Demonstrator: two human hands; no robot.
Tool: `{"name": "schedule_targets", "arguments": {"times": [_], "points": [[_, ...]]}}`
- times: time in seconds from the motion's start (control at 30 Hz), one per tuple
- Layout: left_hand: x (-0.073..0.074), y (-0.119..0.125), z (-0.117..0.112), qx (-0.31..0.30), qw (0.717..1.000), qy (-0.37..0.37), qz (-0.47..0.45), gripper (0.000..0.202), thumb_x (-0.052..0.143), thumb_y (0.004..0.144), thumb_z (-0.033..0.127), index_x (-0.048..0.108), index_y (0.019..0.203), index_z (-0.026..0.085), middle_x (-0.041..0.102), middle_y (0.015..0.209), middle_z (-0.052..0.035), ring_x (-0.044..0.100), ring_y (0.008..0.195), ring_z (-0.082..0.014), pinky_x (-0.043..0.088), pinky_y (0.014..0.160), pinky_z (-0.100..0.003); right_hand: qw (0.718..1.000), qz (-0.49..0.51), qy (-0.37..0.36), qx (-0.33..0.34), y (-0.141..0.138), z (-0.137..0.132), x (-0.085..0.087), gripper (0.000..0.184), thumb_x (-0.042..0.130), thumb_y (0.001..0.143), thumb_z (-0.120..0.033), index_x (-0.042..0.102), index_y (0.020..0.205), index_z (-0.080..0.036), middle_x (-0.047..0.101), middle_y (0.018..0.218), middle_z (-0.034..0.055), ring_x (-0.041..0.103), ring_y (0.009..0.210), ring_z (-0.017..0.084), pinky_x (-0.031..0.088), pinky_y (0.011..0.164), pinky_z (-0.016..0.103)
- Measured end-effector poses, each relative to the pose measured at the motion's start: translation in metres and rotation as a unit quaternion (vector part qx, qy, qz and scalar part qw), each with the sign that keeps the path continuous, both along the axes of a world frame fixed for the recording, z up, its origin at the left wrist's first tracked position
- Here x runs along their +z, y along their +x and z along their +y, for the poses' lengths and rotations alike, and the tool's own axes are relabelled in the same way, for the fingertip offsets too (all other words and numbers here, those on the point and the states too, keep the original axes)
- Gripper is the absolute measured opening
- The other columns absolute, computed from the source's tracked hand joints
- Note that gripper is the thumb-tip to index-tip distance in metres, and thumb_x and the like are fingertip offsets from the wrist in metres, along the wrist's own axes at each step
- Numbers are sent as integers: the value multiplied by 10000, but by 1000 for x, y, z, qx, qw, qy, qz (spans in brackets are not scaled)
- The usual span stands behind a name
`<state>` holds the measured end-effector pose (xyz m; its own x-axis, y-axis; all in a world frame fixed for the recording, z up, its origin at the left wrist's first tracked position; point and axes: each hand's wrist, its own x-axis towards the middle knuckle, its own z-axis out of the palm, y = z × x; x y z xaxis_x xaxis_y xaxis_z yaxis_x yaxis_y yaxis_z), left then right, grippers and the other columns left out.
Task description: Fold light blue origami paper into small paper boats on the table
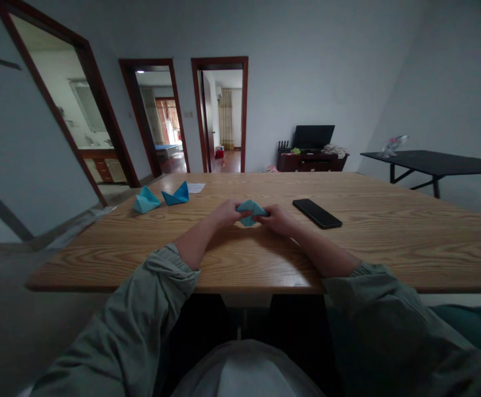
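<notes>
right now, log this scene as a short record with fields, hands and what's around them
left hand: holds the left side of a folded blue paper piece
right hand: holds the right side of the same piece
surface: light wood-grain table
nearby left: two folded blue paper boats, a white paper sheet
nearby right: black smartphone, lying flat
beyond: black monitor on a dark wood cabinet, dark-topped table

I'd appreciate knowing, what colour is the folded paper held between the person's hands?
The folded paper is plain light blue, and it shows best in the head view.
</notes>
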<state>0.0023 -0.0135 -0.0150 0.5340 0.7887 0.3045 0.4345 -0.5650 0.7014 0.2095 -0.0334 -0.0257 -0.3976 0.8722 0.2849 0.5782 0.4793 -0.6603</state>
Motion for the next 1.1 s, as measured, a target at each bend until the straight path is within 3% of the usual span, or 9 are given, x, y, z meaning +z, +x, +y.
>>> {"name": "schedule_targets", "arguments": {"times": [0.27, 0.57, 0.8, 1.1], "points": [[-1, 1, 0, -28, 999, 22, -6, 358, 589, 756, 461, 701, 873, 141, 634, 742, 0, 557, 690, -155, 423, 651, -231, 991, 95, 90, 25, -6, -3, 4, 331, 560, 789, -405, 677, 969, -154, 664, 811, 36, 547, 688, 150, 412, 625, 250], [1, 3, -3, -18, 999, 46, 3, 306, 615, 747, 423, 671, 823, 132, 621, 738, 3, 544, 691, -146, 400, 632, -230, 994, 55, 98, 16, -6, -2, 8, 362, 516, 812, -462, 687, 825, -143, 611, 671, 16, 489, 606, 132, 355, 559, 241], [3, 8, -6, 17, 992, 16, -127, 373, 643, 733, 443, 626, 905, 113, 621, 773, -39, 548, 684, -130, 426, 614, -227, 991, 47, 121, 2, -7, -4, 9, 381, 515, 804, -477, 675, 780, -132, 600, 652, 25, 482, 592, 132, 349, 546, 246], [1, 17, -4, 7, 990, 16, -143, 322, 640, 735, 414, 615, 861, 119, 566, 690, -1, 503, 628, -106, 395, 566, -210, 988, 126, 85, -21, -15, -6, 10, 292, 594, 732, -435, 587, 822, -158, 592, 717, 23, 512, 618, 132, 415, 548, 236]]}}
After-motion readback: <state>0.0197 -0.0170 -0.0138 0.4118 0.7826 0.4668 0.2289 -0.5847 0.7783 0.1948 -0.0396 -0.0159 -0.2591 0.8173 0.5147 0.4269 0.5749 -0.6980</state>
